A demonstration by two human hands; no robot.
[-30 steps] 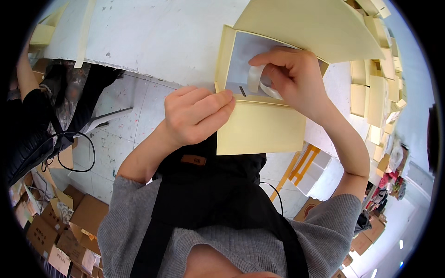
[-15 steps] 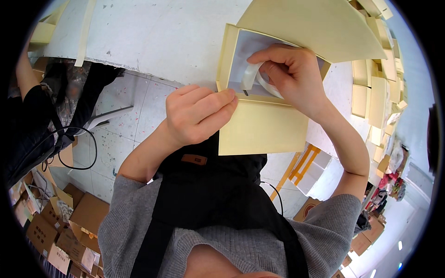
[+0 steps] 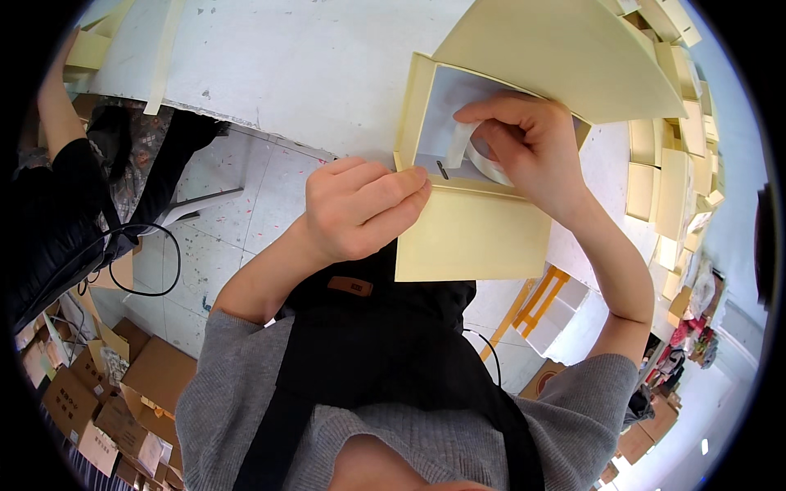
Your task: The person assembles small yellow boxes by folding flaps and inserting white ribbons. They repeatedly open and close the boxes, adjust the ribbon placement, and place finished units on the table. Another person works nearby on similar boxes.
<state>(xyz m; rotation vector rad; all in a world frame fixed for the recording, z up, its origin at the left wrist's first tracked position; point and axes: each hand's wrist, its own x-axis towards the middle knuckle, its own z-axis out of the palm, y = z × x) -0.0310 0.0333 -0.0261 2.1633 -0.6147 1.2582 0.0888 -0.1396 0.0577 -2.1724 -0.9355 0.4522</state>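
Note:
A cream box (image 3: 471, 237) stands with its lid (image 3: 565, 57) raised at the far side and its front flap folded down toward me. Inside the box, my right hand (image 3: 532, 151) pinches a roll of white tape (image 3: 489, 168), and a short loose strip hangs from the roll. My left hand (image 3: 364, 209) is closed, with thumb and forefinger at the near left corner of the box; most of its grip is hidden. Between the two hands a small dark slot-like mark (image 3: 443, 169) shows low in the box.
The box sits on a worn white table (image 3: 270, 65) with a tape strip (image 3: 166, 57) stuck across its left part. Stacked cream boxes (image 3: 671, 180) line the right. A co-worker's arm (image 3: 61, 106) shows at the left. Brown cartons (image 3: 106, 393) lie lower left; a yellow-framed stool (image 3: 544, 299) stands below the table.
The view has shifted slightly. My right hand and the tape's loose strip are a little farther right within the box, showing more of the dark mark. My left hand stays at the corner.

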